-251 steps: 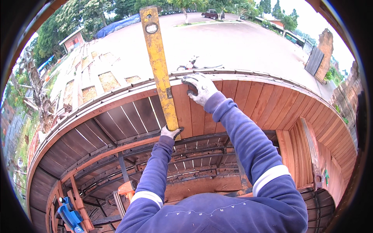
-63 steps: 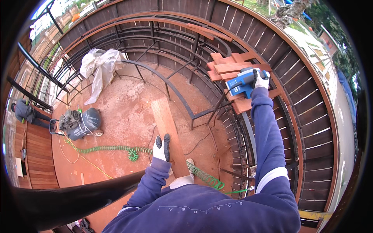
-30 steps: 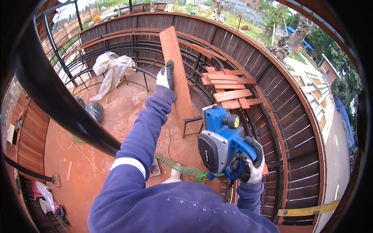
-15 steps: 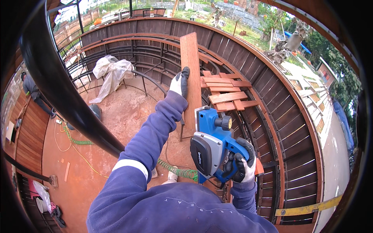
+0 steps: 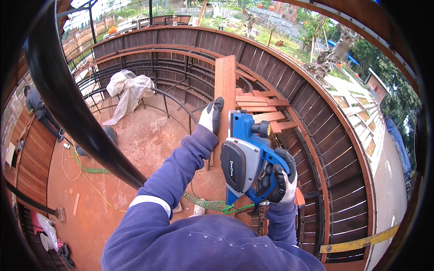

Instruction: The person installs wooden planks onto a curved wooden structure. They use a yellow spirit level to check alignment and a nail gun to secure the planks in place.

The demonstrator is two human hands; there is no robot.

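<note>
Stacked boards (image 5: 260, 106) crowd the plank's (image 5: 224, 86) right; left side open.

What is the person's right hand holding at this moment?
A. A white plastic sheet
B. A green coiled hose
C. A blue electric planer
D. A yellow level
C: the gloved right hand grips the handle of the blue planer, while the left hand holds the upright plank.

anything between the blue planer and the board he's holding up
Nothing visible: the blue planer, gripped by the right hand, sits right beside the upright board, which the left hand holds.
</note>
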